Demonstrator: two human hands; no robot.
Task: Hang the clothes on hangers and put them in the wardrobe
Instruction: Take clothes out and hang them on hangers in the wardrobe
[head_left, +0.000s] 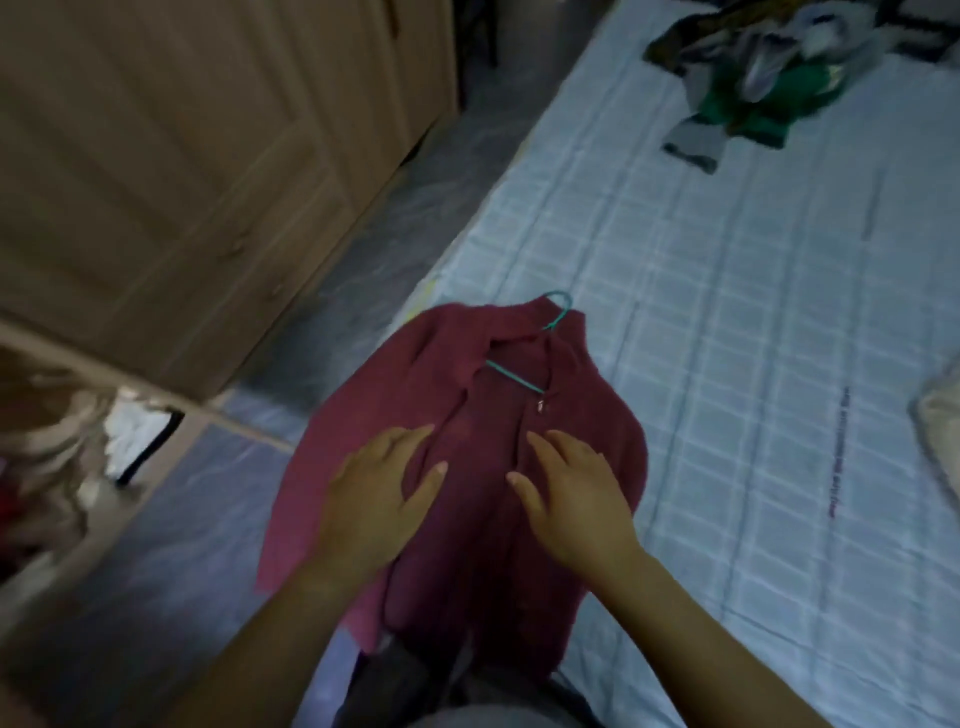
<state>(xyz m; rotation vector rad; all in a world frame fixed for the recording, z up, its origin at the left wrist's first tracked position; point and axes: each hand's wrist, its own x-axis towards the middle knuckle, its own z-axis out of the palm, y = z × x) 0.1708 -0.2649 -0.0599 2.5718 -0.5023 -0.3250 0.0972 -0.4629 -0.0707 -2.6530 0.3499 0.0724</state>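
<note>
While the head view was blurred by motion, we could still place the maroon zip jacket (467, 467): it lay front-up at the near corner of the bed (753, 364), its lower left part overhanging the bed edge toward the floor (171, 545). A green hanger (524, 374) sat inside the neck opening, its hook showing just beyond the collar and one arm visible across the open collar above the zip pull. Our left hand (379, 499) rested flat on the left front panel with fingers spread and nothing pinched; our right hand (576, 493) lay likewise on the right panel, fingers spread, just beside the zip line. We judged the step in hand to be the dressing of this garment on its hanger, with the smoothing of the front nearly complete. The wardrobe (171, 171) stood to the left across the strip of floor, its panelled door apparently shut; an opening at the lower left showed blurred contents we could not identify. A pile of further clothes (763, 83) lay at the far end of the bed, well apart, so the task as a whole was far from finished. The next move would call for gripping the hanger at the hook, lifting so the shoulders stayed seated, and opening the wardrobe door.
</note>
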